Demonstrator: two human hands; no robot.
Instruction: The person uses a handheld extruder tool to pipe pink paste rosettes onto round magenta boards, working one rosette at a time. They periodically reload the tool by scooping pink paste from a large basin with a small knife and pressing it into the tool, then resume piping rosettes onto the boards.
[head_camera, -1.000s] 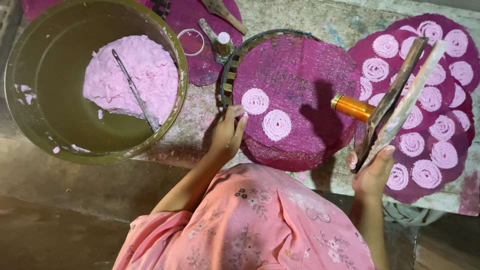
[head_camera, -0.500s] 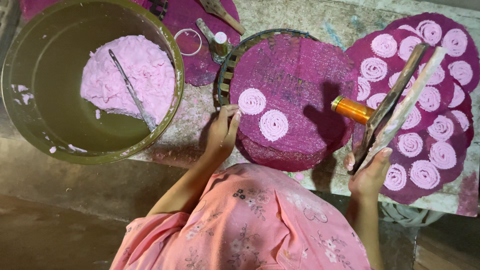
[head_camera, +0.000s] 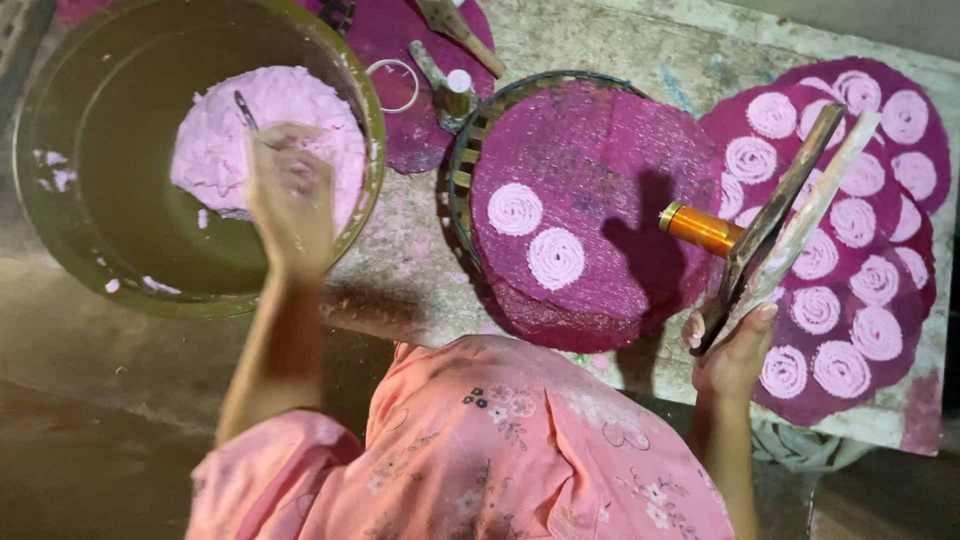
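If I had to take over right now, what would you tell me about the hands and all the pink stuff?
Left hand: blurred, over the pink dough in the big bowl, at the spoon; grip unclear.
Right hand: holds the press with the orange barrel, raised off the cloths.
Done: two spirals on the middle cloth; the right cloth is covered in spirals.
Left: most of the middle cloth is bare, and dough remains in the bowl.
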